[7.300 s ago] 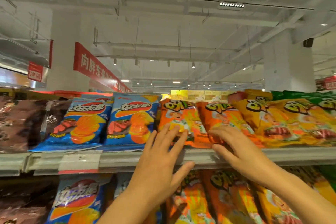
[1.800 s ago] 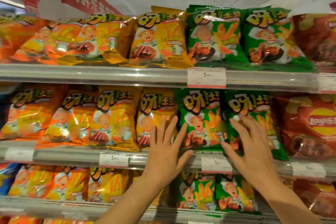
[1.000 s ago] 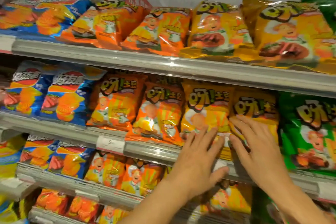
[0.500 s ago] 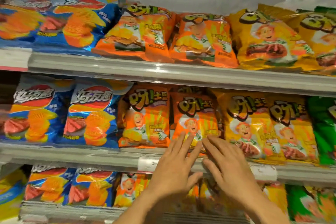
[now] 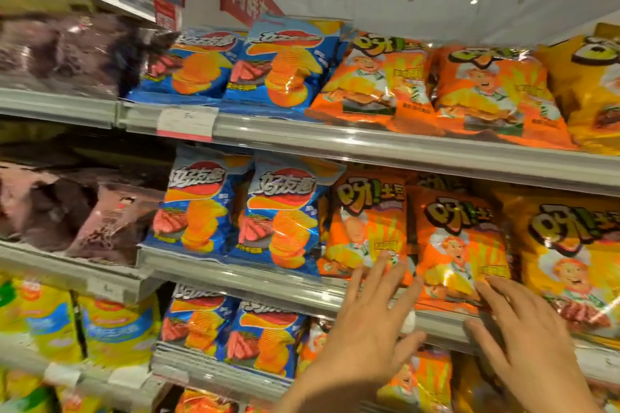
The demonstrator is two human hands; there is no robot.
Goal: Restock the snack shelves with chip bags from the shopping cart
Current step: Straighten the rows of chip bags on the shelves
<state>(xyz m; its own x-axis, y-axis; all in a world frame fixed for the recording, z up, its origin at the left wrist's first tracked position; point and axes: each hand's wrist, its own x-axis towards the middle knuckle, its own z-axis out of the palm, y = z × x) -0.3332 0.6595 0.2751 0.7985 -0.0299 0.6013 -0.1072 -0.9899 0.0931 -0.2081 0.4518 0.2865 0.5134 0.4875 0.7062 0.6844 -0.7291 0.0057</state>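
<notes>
Two orange chip bags stand side by side on the middle shelf (image 5: pixel 302 288). My left hand (image 5: pixel 369 332) is flat with spread fingers, its fingertips on the lower edge of the left orange bag (image 5: pixel 367 228). My right hand (image 5: pixel 523 342) is also flat, fingers straight, touching the lower right corner of the right orange bag (image 5: pixel 459 245). Neither hand holds a bag. The shopping cart is not in view.
Blue chip bags (image 5: pixel 285 218) fill the shelves left of the orange ones, dark brown bags (image 5: pixel 84 211) further left, yellow bags (image 5: pixel 570 255) to the right. The upper shelf (image 5: pixel 402 147) carries blue, orange and yellow bags. Lower shelves hold more bags.
My view and both hands have shifted left along the middle shelf, from the green and yellow bags to the orange ones. The hands are now further apart than half a second ago.
</notes>
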